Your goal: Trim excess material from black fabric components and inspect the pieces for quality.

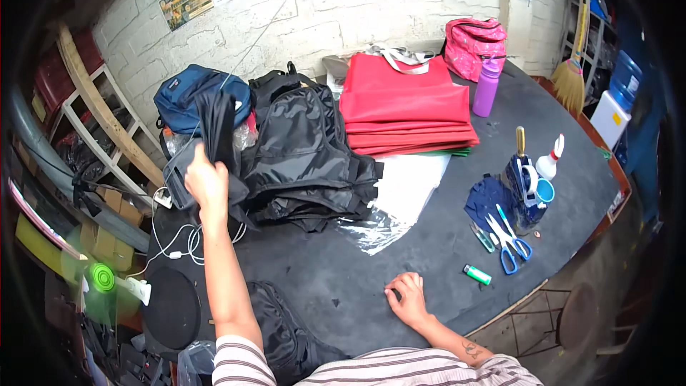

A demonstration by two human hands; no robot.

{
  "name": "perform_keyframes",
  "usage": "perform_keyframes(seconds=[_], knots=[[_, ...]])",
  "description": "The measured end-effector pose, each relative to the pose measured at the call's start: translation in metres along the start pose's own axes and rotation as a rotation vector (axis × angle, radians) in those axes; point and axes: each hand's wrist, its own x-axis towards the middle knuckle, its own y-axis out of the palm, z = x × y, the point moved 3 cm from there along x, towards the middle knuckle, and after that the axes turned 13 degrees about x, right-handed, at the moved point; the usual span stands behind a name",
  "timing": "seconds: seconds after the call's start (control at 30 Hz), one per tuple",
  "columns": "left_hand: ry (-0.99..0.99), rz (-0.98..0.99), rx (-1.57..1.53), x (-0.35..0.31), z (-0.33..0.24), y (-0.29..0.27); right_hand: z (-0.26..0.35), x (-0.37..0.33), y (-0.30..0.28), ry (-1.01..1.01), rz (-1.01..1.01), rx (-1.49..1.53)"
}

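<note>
Left hand (207, 184): clenched around limp black fabric piece (216, 123), lifted beside pile of black bags (307, 157).
Right hand (409, 299): released, flat on dark grey tabletop (429, 243).

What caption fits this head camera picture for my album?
Left hand grips black fabric beside stacked black bags; right hand rests flat on the dark table.

Left hand (207, 184) grips black fabric (216, 125); just right of the grip, black bag pile (307, 161); behind it, navy backpack (196, 94); well right, red stack (404, 104), pink patterned bag (474, 43), purple bottle (487, 87); near right hand (409, 299): dark grey table (443, 243), green lighter (476, 274), blue-handled scissors (509, 243); striped sleeves, white-brown.
</note>
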Motion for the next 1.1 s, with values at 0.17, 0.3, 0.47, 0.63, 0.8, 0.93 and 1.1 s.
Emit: perform_keyframes(seconds=[0.17,0.3,0.47,0.63,0.8,0.93,1.1], knots=[[0.327,-0.408,-0.11,0.029,-0.092,-0.025,-0.002,0.001,-0.001,0.013,0.019,-0.02],[0.47,-0.144,0.172,0.028,-0.151,0.068,0.002,0.002,-0.002,-0.003,0.023,-0.01],[0.501,0.656,0.041,-0.013,-0.153,0.167,-0.001,0.001,0.004,-0.006,0.061,0.04],[0.644,-0.044,-0.42,-0.027,-0.122,0.021,-0.005,-0.001,-0.003,-0.028,0.006,0.029],[0.179,0.255,-0.081,-0.153,0.023,0.012,-0.013,0.001,-0.015,0.041,-0.101,0.203],[-0.187,0.694,0.427,-0.278,0.14,0.052,-0.016,0.02,-0.056,-0.007,-0.159,0.047],[-0.087,0.484,0.267,-0.264,0.112,0.023,-0.039,0.015,-0.133,0.215,-0.212,-0.506]])
